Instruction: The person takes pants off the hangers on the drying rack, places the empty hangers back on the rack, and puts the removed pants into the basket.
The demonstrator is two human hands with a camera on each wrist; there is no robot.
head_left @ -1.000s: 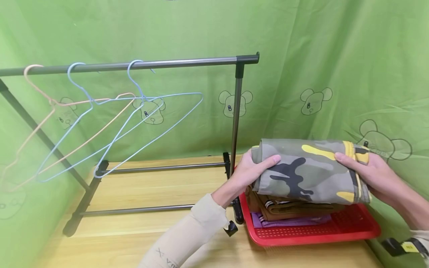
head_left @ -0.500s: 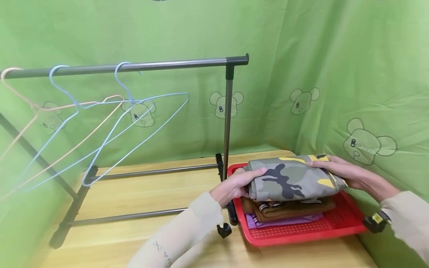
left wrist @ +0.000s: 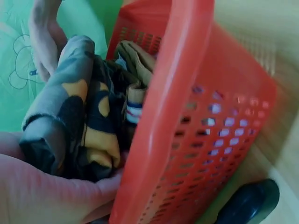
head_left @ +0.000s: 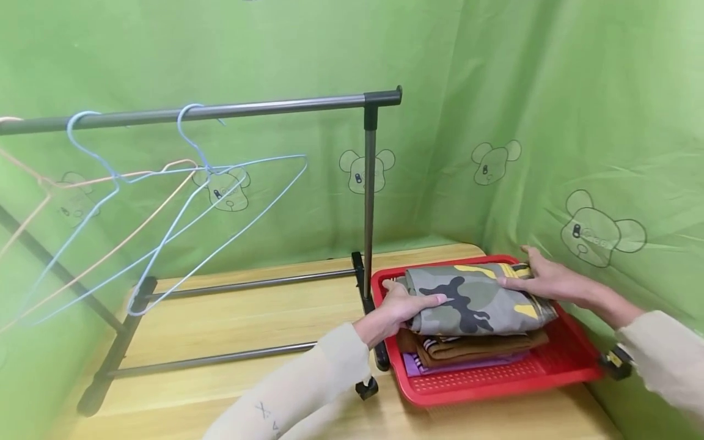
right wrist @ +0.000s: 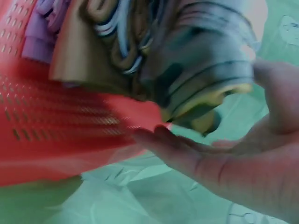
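A folded camouflage garment [head_left: 473, 299] in grey, black and yellow lies on top of a pile in the red basket [head_left: 473, 394]. My left hand [head_left: 398, 305] grips its left end, thumb on top and fingers underneath, as the left wrist view shows with the rolled cloth [left wrist: 60, 107]. At the other end, my right hand [head_left: 555, 284] has its fingers spread off the cloth, and only the thumb rests near the yellow edge. The right wrist view shows those fingers [right wrist: 187, 158] straight beside the garment. Beneath lie a folded brown garment [head_left: 478, 349] and a purple one [head_left: 473, 362].
To the left stands a dark metal clothes rack [head_left: 275, 109]. Two blue hangers [head_left: 189, 137] and a pink hanger [head_left: 126, 235] hang from its bar. One rack foot [head_left: 367, 388] stands close to the basket's left side. Green curtain [head_left: 429, 153] surrounds the wooden tabletop [head_left: 231, 318].
Both hands have lowered the camouflage garment from above the basket onto the brown one. The right hand's fingers have since opened away from its right end. The head view has shifted slightly right.
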